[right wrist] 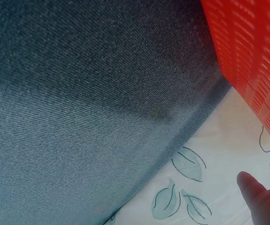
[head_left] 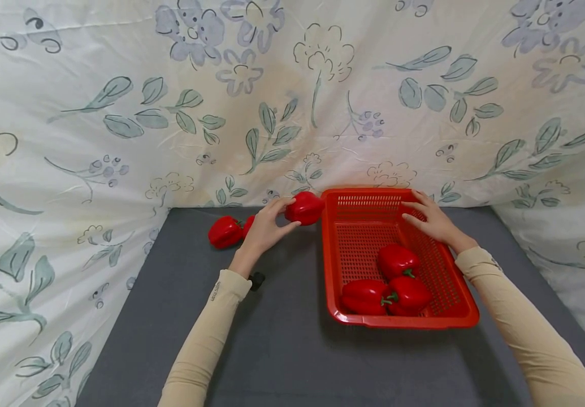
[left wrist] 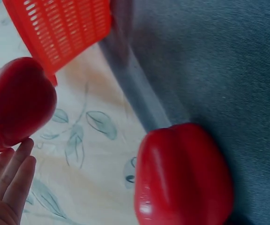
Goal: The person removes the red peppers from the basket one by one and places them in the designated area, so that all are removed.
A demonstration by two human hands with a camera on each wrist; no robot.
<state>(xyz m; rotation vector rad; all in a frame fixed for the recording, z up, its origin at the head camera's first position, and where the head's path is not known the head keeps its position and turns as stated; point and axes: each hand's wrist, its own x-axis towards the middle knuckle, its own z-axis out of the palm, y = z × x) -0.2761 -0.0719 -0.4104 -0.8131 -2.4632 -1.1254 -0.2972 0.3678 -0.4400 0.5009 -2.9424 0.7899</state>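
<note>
Hands well apart. Left hand (head_left: 267, 229) pinches a glossy, blocky red bell pepper (head_left: 304, 208) between thumb and fingers, aloft beside the far left corner of a rectangular orange-red plastic mesh basket (head_left: 404, 322); can't tell if pepper and rim touch. Right hand (head_left: 432, 220) spread, fingers extended over the basket's far right rim; contact uncertain. Three red peppers (head_left: 398, 260) lie clustered in the basket's near part. Two more (head_left: 225, 232) on the dark grey tabletop (head_left: 282, 350), one partly behind the left hand.
</note>
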